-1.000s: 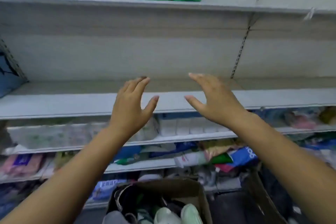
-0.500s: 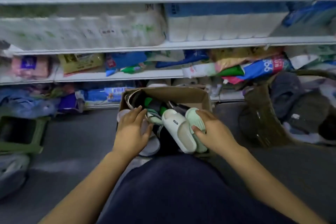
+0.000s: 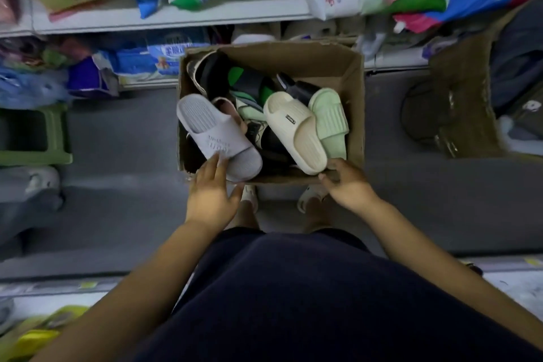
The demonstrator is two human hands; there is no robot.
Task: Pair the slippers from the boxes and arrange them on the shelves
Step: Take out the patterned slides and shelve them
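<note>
An open cardboard box [image 3: 357,103] stands on the floor in front of me, holding several loose slippers. On top lie a grey slipper [image 3: 217,138] at the left, a cream slipper [image 3: 296,132] and a light green slipper [image 3: 330,120] at the right, with black and green ones [image 3: 252,82] beneath. My left hand [image 3: 210,194] touches the near end of the grey slipper with straight fingers. At the box's near rim my right hand [image 3: 348,185] has loosely curled fingers beside the cream slipper's tip and holds nothing.
Low shelves [image 3: 176,16] packed with bagged goods run behind the box. A second cardboard box [image 3: 461,103] with dark items stands at the right, and a green stool [image 3: 35,138] at the left. My feet [image 3: 249,197] are just below the box.
My view dropped from the upper shelves to the box on the floor. Both hands came down into it, then drew back to the near rim. The grey slipper now lies on top at the left.
</note>
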